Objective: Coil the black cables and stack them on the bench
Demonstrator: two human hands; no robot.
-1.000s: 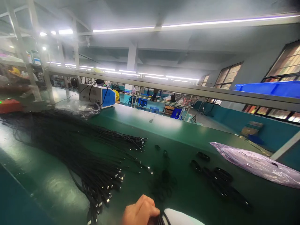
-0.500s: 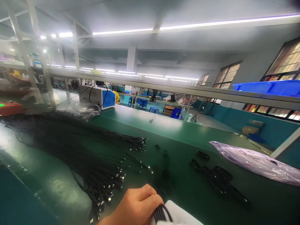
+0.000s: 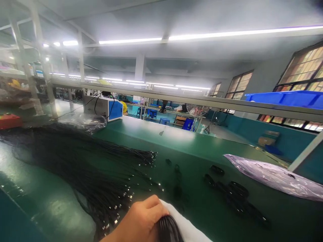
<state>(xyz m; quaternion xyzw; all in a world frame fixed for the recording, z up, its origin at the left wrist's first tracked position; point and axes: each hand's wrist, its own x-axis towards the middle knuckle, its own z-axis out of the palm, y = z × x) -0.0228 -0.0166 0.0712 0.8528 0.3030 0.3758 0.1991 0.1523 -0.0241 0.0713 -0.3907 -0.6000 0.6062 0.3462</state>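
Note:
My left hand reaches in from the bottom edge, its fingers closed around a looped bundle of black cable. Behind and to the right of the loops is a smooth white shape, which could be a glove or sleeve; no fingers of my right hand can be made out. Left of my hand lies a wide spread of black USB cables, their metal plugs pointing toward it. Several coiled black cables rest on the green table to the right.
A clear plastic bag lies on the right. At the back left stand a grey and blue machine, crumpled plastic film and a red box. A rail crosses above the table, with a blue bin on it.
My left hand and the cable loops have shifted slightly left and up. More of the loops and the white shape shows. The camera view has tilted slightly.

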